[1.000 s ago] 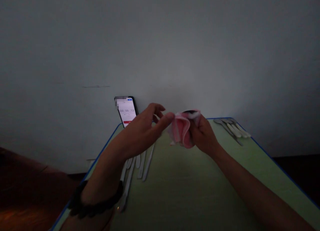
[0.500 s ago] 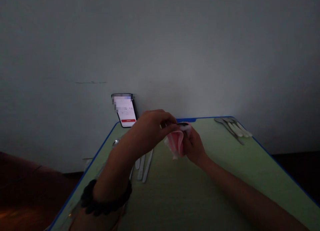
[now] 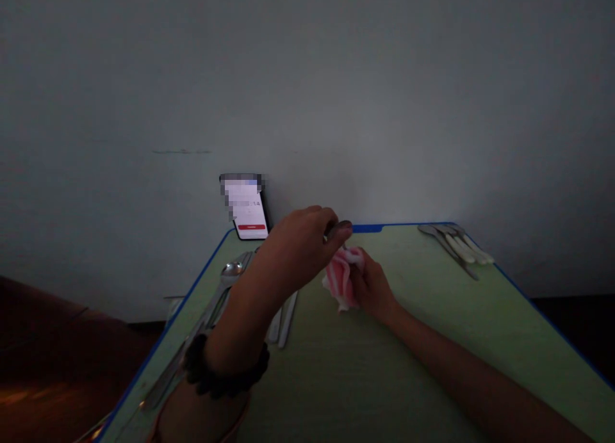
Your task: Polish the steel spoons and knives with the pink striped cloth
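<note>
Dim feed at my end. The phone [image 3: 252, 209] screen reads brightest, pixelated blocks over its upper part. Grey wall [image 3: 384, 97] behind the phone looks grainy, faintly shadowed to its right. Small glint on the spoon [image 3: 232, 269] below it; orange glow (source hidden from me) far lower left. Cloth [image 3: 342, 276], right of phone, slightly soft.

A phone [image 3: 248, 206] with a lit screen leans against the wall [image 3: 384, 110].

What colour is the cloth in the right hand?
The cloth in the right hand is pink and white, best seen in the head view.
</note>
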The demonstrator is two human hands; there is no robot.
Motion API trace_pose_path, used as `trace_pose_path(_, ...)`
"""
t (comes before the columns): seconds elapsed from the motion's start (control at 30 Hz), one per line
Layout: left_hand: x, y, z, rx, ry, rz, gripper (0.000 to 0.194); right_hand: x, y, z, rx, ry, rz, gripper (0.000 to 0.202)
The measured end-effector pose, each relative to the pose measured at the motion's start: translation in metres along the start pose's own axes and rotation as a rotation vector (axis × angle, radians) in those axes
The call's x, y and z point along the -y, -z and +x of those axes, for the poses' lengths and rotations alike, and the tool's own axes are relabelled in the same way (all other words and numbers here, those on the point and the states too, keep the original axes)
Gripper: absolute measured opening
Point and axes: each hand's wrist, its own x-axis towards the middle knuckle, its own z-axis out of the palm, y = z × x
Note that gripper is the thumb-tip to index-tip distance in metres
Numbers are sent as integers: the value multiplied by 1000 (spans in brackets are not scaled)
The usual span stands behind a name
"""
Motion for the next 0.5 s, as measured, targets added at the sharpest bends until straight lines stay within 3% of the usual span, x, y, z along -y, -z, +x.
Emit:
trace_pose_path(0.17, 3, 9, -5, 0, -59, -63, 28, 17, 18, 9, 162, 87, -90, 12)
trace_pose_path(0.33, -2, 24, -9, -25, -136, -184, 27, 70, 44, 29, 386, 171, -261, 15)
trace_pose_path(0.5, -14, 26, -9, -223, -116, -197, 35, 122, 64, 44, 503, 210, -465, 10)
